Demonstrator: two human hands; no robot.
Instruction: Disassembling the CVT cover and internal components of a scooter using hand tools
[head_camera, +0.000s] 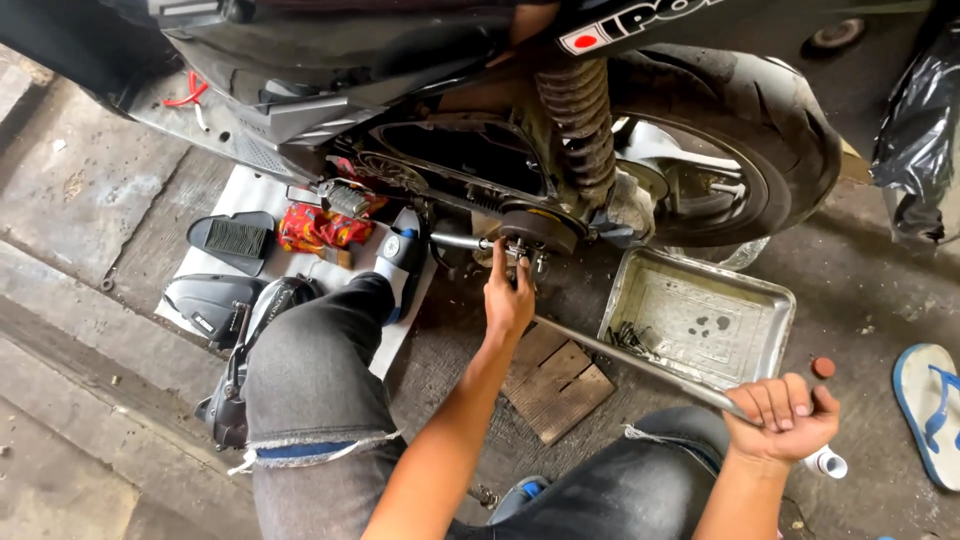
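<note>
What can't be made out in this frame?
- Head view: the tool's head at the clutch, hidden by the left hand.
- Small parts in the tray: too small to identify.
- Bar end: covered by the right hand.
- Scooter front: cut off by the top edge.

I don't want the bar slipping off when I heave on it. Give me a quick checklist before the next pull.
1. Right hand wrapped round the end of the long metal bar: ok.
2. Left hand steadying the tool head at the clutch assembly: ok.
3. Socket fully seated on the nut: cannot tell, fingers hide it.
4. Bar's swing path free: not ok, the metal tray lies right under it.
5. Wooden board lying flat beneath the bar: ok.
6. Scooter steady on its stand: cannot tell, the stand is not in view.
</note>
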